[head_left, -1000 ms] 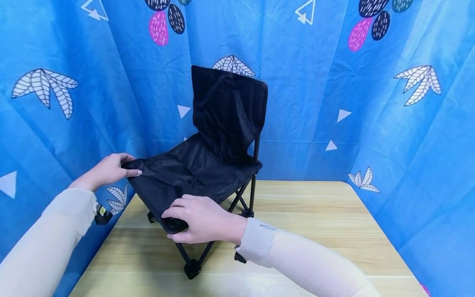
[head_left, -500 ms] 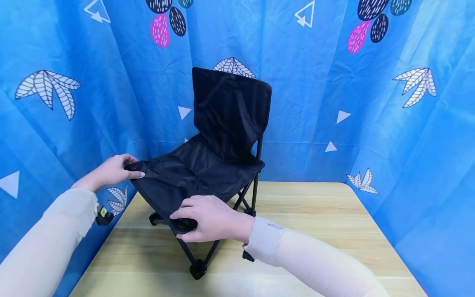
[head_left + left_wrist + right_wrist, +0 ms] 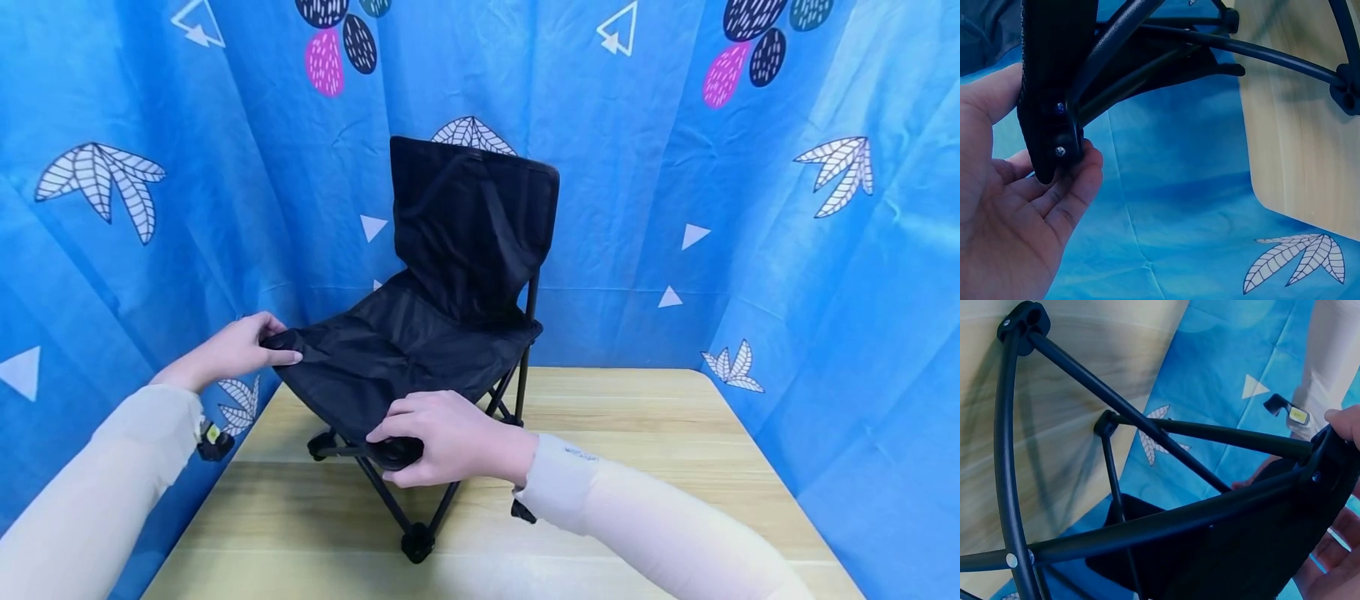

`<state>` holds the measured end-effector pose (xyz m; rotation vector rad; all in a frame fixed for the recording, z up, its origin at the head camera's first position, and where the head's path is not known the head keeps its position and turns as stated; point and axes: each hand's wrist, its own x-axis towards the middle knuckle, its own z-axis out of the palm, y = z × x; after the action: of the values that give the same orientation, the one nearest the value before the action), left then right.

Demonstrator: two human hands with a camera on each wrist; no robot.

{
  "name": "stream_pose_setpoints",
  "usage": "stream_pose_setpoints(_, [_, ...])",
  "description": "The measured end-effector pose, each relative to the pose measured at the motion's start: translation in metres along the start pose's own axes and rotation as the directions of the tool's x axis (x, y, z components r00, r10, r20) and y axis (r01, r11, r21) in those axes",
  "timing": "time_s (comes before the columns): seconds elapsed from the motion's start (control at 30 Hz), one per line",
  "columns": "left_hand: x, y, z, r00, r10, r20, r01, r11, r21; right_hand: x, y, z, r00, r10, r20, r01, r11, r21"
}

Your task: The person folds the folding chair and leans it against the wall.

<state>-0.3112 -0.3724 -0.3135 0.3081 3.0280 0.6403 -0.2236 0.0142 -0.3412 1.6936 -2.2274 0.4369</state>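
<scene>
A black folding chair [image 3: 397, 342] stands unfolded on the wooden table, its fabric back upright and its seat slanting toward me. My left hand [image 3: 238, 343] grips the seat's front left corner, thumb on top; in the left wrist view the fingers [image 3: 1075, 194] curl under the screwed corner bracket [image 3: 1060, 134]. With my right hand [image 3: 450, 437] I hold the front right corner, fingers and thumb around its black end piece [image 3: 396, 452]. Crossed tube legs [image 3: 1122, 531] show beneath the seat in the right wrist view, ending in black plastic feet [image 3: 417, 542].
The wooden table [image 3: 622, 467] has a rounded far right corner. Blue curtains [image 3: 622, 167] printed with leaves and triangles hang behind it and along both sides, close to the chair's back and my left arm.
Both hands have shifted to the right with the seat's front corners. The chair has moved right and looks spread slightly wider, its front foot further right on the table.
</scene>
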Motion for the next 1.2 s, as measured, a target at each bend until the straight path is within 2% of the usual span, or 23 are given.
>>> stream_pose_setpoints(0.47, [-0.015, 0.026, 0.005, 1.000, 0.008, 0.003, -0.008, 1.000, -0.008, -0.025, 0.005, -0.020, 1.000, 0.011, 0.007, -0.012, 0.998, 0.067])
stream_pose_setpoints(0.73, [-0.019, 0.035, 0.011, 1.000, 0.022, 0.000, -0.022, 0.999, -0.025, -0.041, 0.009, -0.031, 1.000, -0.001, -0.020, 0.003, 0.997, 0.075])
stream_pose_setpoints(1.2, [-0.023, 0.047, 0.017, 0.997, 0.074, -0.001, -0.074, 0.995, -0.064, -0.059, 0.019, -0.048, 0.999, 0.040, 0.028, -0.044, 0.986, 0.158])
